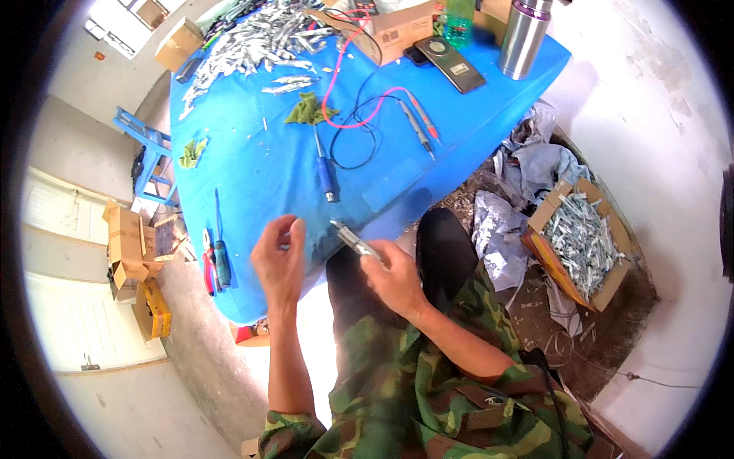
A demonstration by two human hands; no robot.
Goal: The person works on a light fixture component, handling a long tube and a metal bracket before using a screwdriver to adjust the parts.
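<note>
My right hand [394, 279] grips a slim silver-grey piece [352, 240] with a narrow tip, held over the front edge of the blue-covered table [229, 153]. Just left of it, my left hand [279, 260] is closed with fingertips curled toward the thumb; whether something small is between them I cannot make out. Above my hands lies a blue-handled tool [326, 176] with a thin shaft, near a green cloth [306, 111]. A screwdriver [222, 264] and red-handled pliers [208, 268] lie to the left.
The table also holds silvery strips [252, 42], red-and-black probe leads [417, 122], a phone-like device [451, 65], a steel flask [524, 42] and boxes [390, 34]. At right, a carton of scraps [581, 245] sits by crumpled bags [493, 237]. A blue chair [149, 161] and cartons [130, 252] stand left.
</note>
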